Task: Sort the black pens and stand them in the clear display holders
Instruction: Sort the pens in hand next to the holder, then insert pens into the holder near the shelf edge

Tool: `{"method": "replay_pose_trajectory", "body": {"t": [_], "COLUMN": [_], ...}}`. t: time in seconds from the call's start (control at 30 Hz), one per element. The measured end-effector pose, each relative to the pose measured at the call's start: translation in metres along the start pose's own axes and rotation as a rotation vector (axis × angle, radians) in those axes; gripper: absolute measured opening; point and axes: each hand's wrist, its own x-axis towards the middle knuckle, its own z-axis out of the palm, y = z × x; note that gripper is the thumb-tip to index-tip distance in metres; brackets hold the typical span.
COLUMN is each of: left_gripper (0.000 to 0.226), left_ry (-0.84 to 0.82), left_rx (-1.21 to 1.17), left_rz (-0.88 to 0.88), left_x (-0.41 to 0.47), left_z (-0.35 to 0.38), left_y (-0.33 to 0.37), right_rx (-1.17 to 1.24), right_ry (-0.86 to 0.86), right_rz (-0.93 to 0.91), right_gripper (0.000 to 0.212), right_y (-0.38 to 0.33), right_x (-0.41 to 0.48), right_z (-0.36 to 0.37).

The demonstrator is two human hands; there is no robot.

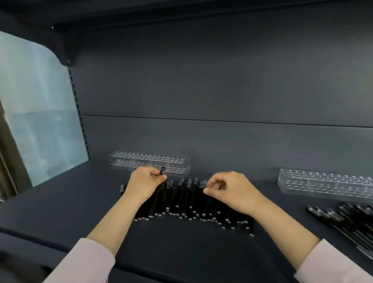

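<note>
A wide pile of black pens (184, 204) lies flat on the dark shelf (61, 204), silver tips toward me. My left hand (145, 182) hovers over the pile's far left end and pinches one black pen (163, 170) by its cap. Over the far right part of the pile, my right hand (227, 189) has curled fingers, pinching at the pen caps; what it holds is hidden. A clear perforated holder (139, 160) stands just behind my left hand, with no pens standing in it. A second clear holder (334, 182) sits to the right.
Another heap of black pens (362, 225) lies at the right edge of the shelf. The dark back panel (221, 85) rises right behind the holders. A translucent side panel (35, 119) closes the left end. An upper shelf overhangs.
</note>
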Motion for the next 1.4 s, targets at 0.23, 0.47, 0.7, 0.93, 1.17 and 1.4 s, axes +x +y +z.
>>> {"method": "replay_pose_trajectory", "body": {"t": [0.23, 0.47, 0.7, 0.93, 1.17, 1.4], "left_gripper": [0.039, 0.032, 0.044, 0.095, 0.115, 0.098], "left_ry": [-0.092, -0.032, 0.012, -0.140, -0.195, -0.187], "left_rx": [0.177, 0.332, 0.388, 0.459, 0.425, 0.363], "left_rz": [0.123, 0.282, 0.258, -0.093, -0.144, -0.135], "left_x": [0.032, 0.033, 0.028, 0.011, 0.006, 0.015], "left_z": [0.010, 0.021, 0.015, -0.007, 0.006, -0.003], "left_y": [-0.033, -0.044, -0.043, -0.043, -0.047, -0.050], "right_rx": [-0.122, -0.236, -0.250, -0.203, -0.211, -0.184], "right_ry": [0.015, -0.008, -0.004, 0.034, 0.013, 0.014], "right_rz": [0.010, 0.029, 0.012, -0.004, 0.006, 0.005], "right_gripper": [0.023, 0.032, 0.031, 0.023, 0.020, 0.021], "right_y": [-0.016, -0.011, -0.007, -0.012, -0.012, -0.007], "right_x": [0.025, 0.028, 0.030, 0.046, 0.051, 0.049], "right_z": [0.049, 0.064, 0.065, 0.061, 0.069, 0.071]}}
